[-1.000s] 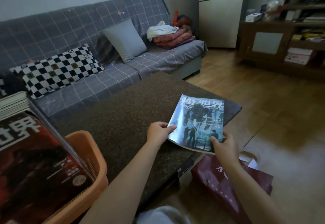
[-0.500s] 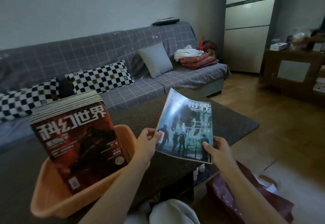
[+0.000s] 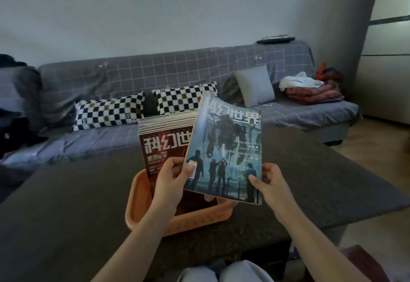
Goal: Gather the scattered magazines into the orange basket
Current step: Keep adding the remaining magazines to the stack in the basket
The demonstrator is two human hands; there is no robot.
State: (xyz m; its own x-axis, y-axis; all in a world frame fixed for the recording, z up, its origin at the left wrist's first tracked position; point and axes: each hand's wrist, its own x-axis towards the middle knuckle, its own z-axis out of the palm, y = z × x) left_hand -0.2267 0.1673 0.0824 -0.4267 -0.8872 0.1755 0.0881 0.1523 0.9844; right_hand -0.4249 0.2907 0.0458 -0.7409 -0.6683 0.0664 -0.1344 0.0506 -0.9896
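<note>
A blue-green magazine is held upright above the orange basket. My left hand pinches its lower left edge, thumb on the cover. My right hand grips its lower right corner. The basket stands on the dark table and holds a stack of several magazines standing on end, a red-covered one in front. The blue-green magazine overlaps the right part of that stack and hides the basket's far right rim.
A grey checked sofa runs behind the table with two checkered pillows, a grey cushion and folded cloths. Wooden floor lies to the right. A dark red bag sits by my right leg.
Both hands lifted the blue-green magazine off the table's right end and carried it left, over the basket. The view swung left, so the basket now sits in the middle.
</note>
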